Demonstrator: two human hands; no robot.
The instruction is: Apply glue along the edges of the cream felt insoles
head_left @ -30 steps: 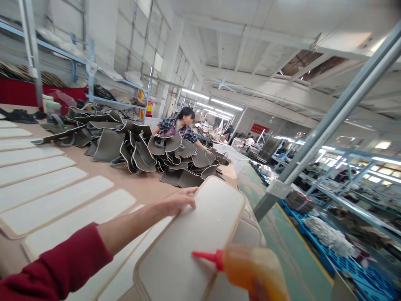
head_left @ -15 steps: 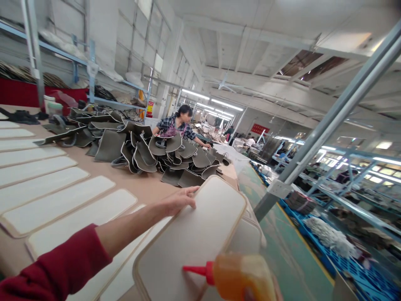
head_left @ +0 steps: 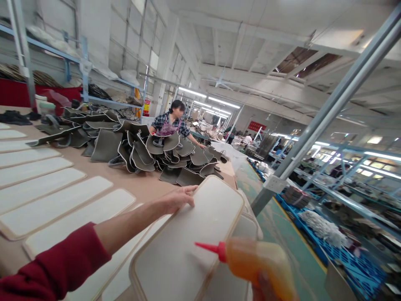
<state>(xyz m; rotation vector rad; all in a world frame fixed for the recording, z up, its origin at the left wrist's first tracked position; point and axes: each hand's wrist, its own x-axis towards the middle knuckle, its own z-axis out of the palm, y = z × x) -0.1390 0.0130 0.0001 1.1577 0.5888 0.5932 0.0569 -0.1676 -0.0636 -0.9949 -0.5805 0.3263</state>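
My left hand [head_left: 177,198], at the end of a red sleeve, rests with its fingers on the far left edge of a white rounded panel with a tan rim [head_left: 188,242]. That panel lies on top of a stack of like panels at the table's right end. My right hand [head_left: 266,288], mostly cut off at the bottom edge, grips an orange squeeze bottle with a red nozzle [head_left: 253,261]. The nozzle points left, just above the panel's surface.
Several white panels [head_left: 56,209] lie in a row on the tan table. A heap of dark grey curved pieces [head_left: 150,152] sits farther along, where a person in a plaid shirt [head_left: 171,123] works. A slanted metal post [head_left: 319,121] and blue racks [head_left: 344,200] stand to the right.
The bottle dipped low and left, then came back up and to the right above the panel. My left hand stayed on the panel's edge.
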